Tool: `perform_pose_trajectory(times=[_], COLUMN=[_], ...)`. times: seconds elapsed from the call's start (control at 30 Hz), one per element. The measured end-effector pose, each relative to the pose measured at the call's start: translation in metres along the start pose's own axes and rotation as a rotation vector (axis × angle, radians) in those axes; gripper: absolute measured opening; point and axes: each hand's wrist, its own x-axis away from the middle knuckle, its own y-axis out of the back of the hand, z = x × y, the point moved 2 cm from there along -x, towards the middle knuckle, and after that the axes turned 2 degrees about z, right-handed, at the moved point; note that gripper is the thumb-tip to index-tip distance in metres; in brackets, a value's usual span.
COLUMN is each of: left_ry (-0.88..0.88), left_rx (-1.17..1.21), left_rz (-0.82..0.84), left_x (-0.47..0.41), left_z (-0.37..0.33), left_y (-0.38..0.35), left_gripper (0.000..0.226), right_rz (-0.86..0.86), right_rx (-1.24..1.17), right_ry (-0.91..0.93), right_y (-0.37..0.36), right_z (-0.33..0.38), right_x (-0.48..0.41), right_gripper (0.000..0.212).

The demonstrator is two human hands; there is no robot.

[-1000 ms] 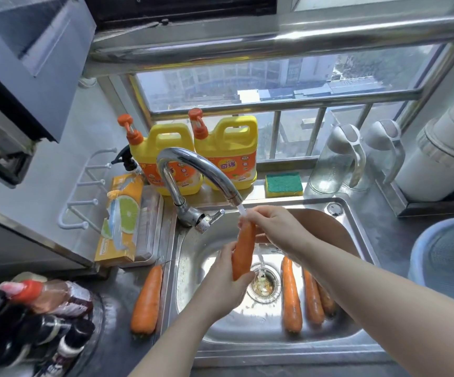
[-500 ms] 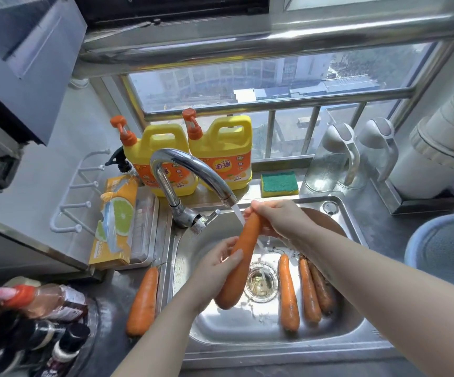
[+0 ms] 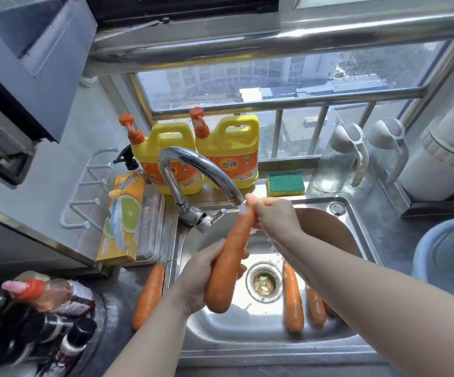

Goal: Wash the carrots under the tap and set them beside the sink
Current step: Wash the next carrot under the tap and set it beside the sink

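Note:
I hold a long orange carrot [image 3: 228,265] slanted over the steel sink [image 3: 274,346]. Its thin tip is right under the curved tap [image 3: 195,164], where water runs onto it. My left hand [image 3: 204,276] wraps the thick lower half. My right hand [image 3: 272,216] pinches the tip. Three more carrots lie in the basin right of the drain: a big one [image 3: 292,297], a smaller one [image 3: 315,307], and one mostly hidden by my right forearm. One carrot [image 3: 149,295] lies on the counter just left of the sink.
Two yellow detergent jugs [image 3: 228,153] and a green sponge [image 3: 285,182] stand behind the sink. A box with a lime picture [image 3: 123,219] sits at its left. Sauce bottles [image 3: 43,317] crowd the near left. Two clear jugs [image 3: 340,161] and a blue basin [image 3: 449,254] are at the right.
The carrot tilted from nearly upright to a longer slant, its thick end swinging down and toward me. My left hand slid down to the thick half. The tip stayed under the water.

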Motion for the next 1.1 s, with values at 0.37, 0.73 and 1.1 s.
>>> perform_pose_trajectory(times=[0.37, 0.73, 1.1], left_ry=[0.111, 0.018, -0.216], left_rx=[0.098, -0.347, -0.886], left_rz=[0.049, -0.03, -0.374], left_x=[-0.008, -0.018, 0.013], left_z=[-0.001, -0.012, 0.012], left_y=[-0.015, -0.02, 0.016], left_gripper=[0.05, 0.035, 0.035], right_rz=[0.17, 0.002, 0.169], right_rx=[-0.003, 0.012, -0.084], right_ry=[-0.066, -0.108, -0.303], right_y=[0.004, 0.034, 0.018], right_z=[0.0, -0.001, -0.028], right_x=[0.008, 0.014, 0.022], right_gripper=[0.034, 0.041, 0.02])
